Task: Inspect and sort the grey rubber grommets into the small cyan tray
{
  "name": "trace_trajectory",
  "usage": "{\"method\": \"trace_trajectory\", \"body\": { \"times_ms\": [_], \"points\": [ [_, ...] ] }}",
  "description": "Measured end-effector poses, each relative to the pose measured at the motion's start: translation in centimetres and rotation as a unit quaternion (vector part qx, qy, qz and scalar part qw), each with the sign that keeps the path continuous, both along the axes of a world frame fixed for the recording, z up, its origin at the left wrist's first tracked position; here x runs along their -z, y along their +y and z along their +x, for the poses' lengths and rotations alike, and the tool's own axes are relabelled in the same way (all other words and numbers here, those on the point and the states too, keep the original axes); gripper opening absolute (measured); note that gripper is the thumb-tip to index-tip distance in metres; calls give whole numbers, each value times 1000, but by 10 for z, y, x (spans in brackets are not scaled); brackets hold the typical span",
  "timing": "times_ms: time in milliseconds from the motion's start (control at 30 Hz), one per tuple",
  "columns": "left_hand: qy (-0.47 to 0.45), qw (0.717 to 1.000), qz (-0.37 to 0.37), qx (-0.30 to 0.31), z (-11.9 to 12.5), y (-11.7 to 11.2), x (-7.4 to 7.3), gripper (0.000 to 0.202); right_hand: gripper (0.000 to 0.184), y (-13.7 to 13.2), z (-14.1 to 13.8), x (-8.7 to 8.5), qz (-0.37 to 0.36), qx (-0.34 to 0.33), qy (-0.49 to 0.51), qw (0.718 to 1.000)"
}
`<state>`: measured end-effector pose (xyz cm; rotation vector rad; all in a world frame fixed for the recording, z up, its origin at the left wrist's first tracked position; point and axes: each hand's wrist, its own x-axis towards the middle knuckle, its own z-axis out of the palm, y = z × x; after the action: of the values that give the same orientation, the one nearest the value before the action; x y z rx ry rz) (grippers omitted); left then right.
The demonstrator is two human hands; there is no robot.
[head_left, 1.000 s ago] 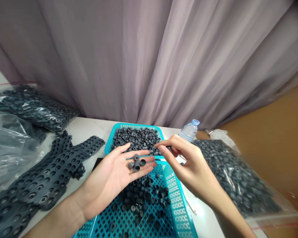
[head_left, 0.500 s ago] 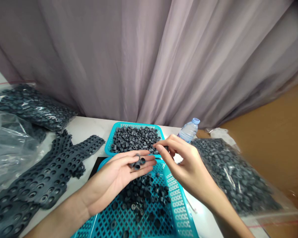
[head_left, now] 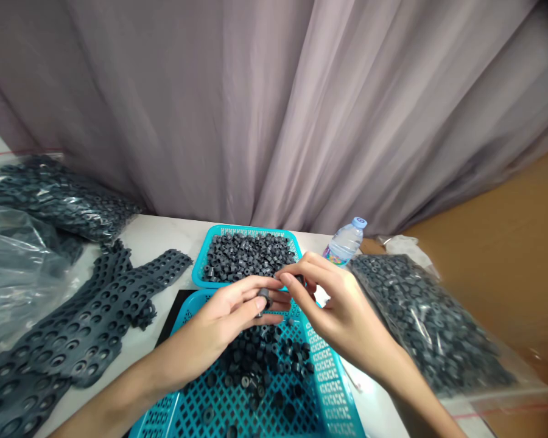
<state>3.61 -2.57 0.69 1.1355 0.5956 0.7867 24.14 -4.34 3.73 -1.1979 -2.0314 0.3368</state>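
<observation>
My left hand (head_left: pixel 237 310) is held palm up over the near teal basket (head_left: pixel 335 365), its thumb pressing a small black rubber bushing (head_left: pixel 265 297) against the fingers. Just to the right, my right hand (head_left: pixel 329 289) has thumb and forefinger pinched together near the left fingertips. Another small dark piece (head_left: pixel 300 280) shows within the right hand's curled fingers. Loose black bushings (head_left: pixel 256 353) lie in the near basket below. Behind both hands, a smaller teal basket (head_left: pixel 201 267) is filled with similar black pieces (head_left: pixel 246 255).
Perforated black rubber sheets (head_left: pixel 86 328) lie at left, beside clear plastic bags (head_left: pixel 18 267) and a bag of dark parts (head_left: pixel 59 194). A water bottle (head_left: pixel 346 243) stands behind my right hand. Another filled bag (head_left: pixel 429 322) lies at right. A grey curtain (head_left: pixel 256 109) hangs behind.
My left thumb has closed over the bushing, where several pieces lay on the open palm before. My right hand has shifted slightly left, its pinch nearer the left fingertips.
</observation>
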Motion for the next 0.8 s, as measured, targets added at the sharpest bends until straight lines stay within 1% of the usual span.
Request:
{"method": "trace_trajectory", "body": {
  "times_ms": [67,200,333,467,600,800],
  "points": [
    [0,1000,-1,15,-1,0,-2,33,20,-1,0,0,0,-2,1,1000],
    [-18,998,-50,23,-2,1,-2,34,19,-2,1,-1,8,-7,4,1000],
    [-70,992,-95,32,-1,2,2,34,19,-2,2,-3,17,-10,13,1000],
    [-105,982,-154,28,0,2,0,48,16,-3,1,-3,-3,-29,15,999],
    [-116,976,-184,17,1,0,-4,54,13,-3,-6,5,-22,-31,13,999],
    [-136,972,-190,29,1,-5,-5,56,16,2,-14,22,-18,-5,32,999]
  ]
}}
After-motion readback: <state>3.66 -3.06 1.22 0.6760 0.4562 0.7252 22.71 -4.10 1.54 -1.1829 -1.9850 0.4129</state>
